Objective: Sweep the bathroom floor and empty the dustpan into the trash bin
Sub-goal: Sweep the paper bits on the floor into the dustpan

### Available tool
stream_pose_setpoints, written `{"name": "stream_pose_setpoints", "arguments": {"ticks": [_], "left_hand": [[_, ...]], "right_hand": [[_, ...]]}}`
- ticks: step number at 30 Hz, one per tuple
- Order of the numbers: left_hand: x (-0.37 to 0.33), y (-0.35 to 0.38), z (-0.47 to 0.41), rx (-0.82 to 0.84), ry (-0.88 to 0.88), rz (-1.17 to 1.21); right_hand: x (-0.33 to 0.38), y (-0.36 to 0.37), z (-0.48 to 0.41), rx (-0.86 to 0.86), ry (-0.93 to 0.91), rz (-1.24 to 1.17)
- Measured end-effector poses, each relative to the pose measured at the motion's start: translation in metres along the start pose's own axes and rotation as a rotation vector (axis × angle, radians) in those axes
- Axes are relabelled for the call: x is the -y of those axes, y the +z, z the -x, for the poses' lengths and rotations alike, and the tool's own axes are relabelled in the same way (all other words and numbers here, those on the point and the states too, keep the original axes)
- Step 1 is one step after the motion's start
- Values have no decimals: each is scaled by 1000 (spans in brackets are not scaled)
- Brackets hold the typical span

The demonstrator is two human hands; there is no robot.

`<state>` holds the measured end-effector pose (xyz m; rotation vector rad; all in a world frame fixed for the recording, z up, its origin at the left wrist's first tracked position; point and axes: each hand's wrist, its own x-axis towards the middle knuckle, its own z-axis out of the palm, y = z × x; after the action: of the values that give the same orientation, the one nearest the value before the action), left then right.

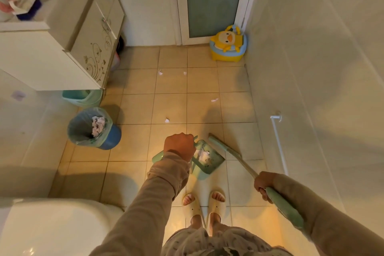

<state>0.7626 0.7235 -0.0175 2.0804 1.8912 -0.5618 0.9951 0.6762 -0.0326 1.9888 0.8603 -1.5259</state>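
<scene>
**Dustpan part-filled, scraps still out on the tiles**

The left hand is clenched round the dustpan's upright handle, and the dustpan sits on the floor just ahead of the slippered feet, a wad of paper already in its tray. The right hand grips the broom, whose long handle slants up and to the left to the head beside the pan's mouth. Four paper scraps remain: the nearest scrap lies ahead of the left hand, another further out to the right, and two lie near the far wall. The trash bin stands to the left, nearer the left hand. I judge the broom must reach forward, away from the pan, then draw back.
</scene>
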Motion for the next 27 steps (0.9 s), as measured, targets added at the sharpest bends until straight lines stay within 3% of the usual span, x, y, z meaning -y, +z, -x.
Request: {"name": "stream_pose_setpoints", "arguments": {"ticks": [8, 16, 20, 27], "left_hand": [[2, 0, 0, -23, -10, -2], [21, 3, 7, -3, -149, 27], [34, 12, 17, -10, -209, 62], [58, 29, 51, -26, -399, 145]], "right_hand": [[-47, -44, 3, 227, -31, -500], [-49, -67, -18, 268, -94, -459], [-31, -76, -34, 308, -154, -533], [22, -94, -44, 386, -242, -433]]}}
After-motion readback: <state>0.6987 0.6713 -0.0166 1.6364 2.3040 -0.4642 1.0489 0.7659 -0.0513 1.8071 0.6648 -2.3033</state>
